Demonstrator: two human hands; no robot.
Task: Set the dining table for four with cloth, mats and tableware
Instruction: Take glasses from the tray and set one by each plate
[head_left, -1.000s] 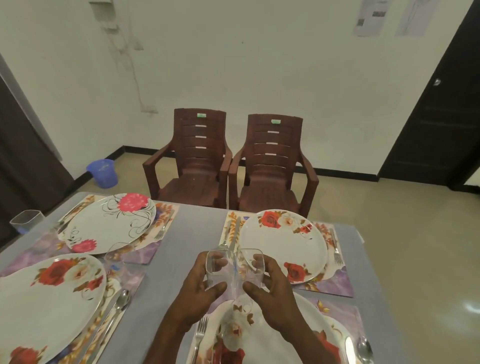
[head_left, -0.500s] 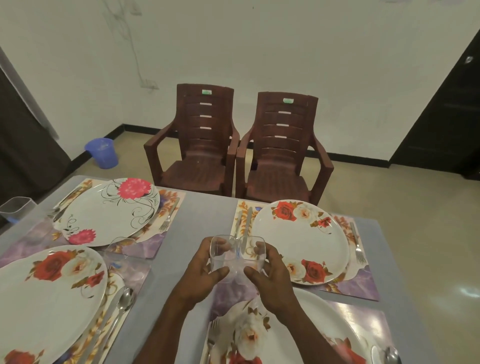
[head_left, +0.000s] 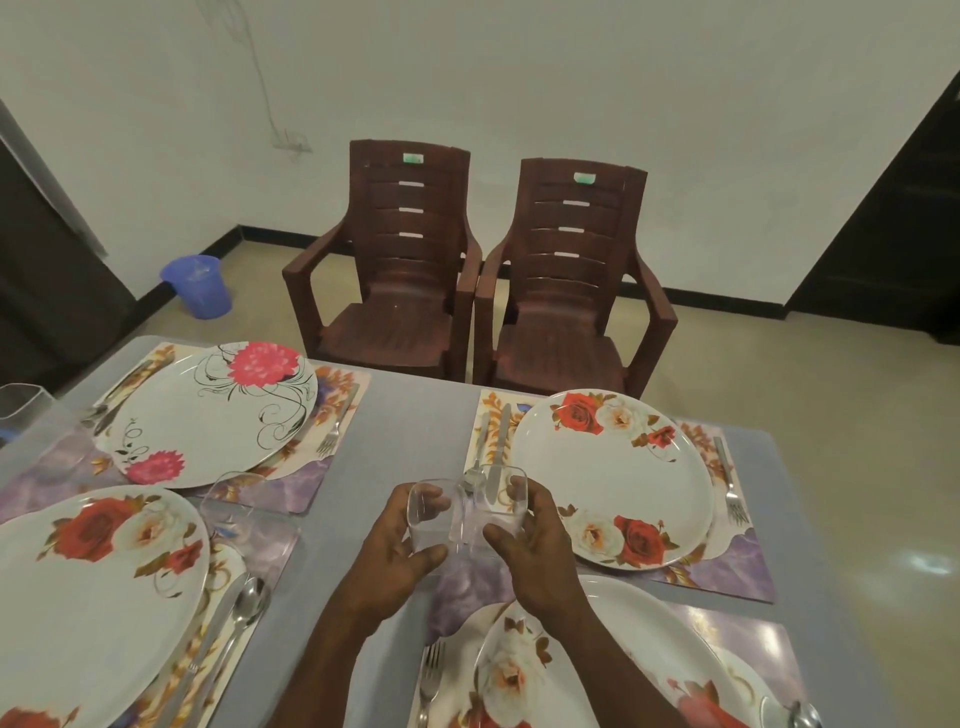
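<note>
My left hand (head_left: 397, 551) grips one clear glass (head_left: 428, 517) and my right hand (head_left: 530, 545) grips a second clear glass (head_left: 496, 501); the two glasses touch side by side above the grey tablecloth (head_left: 415, 431). Four floral plates lie on floral mats: far left (head_left: 208, 405), near left (head_left: 88, 587), far right (head_left: 613, 478), near right (head_left: 597, 660). Another clear glass (head_left: 228, 499) stands between the two left plates. Forks, knives and spoons flank the plates.
Two brown plastic chairs (head_left: 400, 275) (head_left: 566, 296) stand side by side beyond the table's far edge. A blue bin (head_left: 197, 286) sits on the floor by the left wall. A clear container (head_left: 21, 402) is at the table's left edge. A dark door is at right.
The view has tipped downward, so table and chairs sit higher in frame. Both hands still hold the two glasses together, little moved over the table's middle.
</note>
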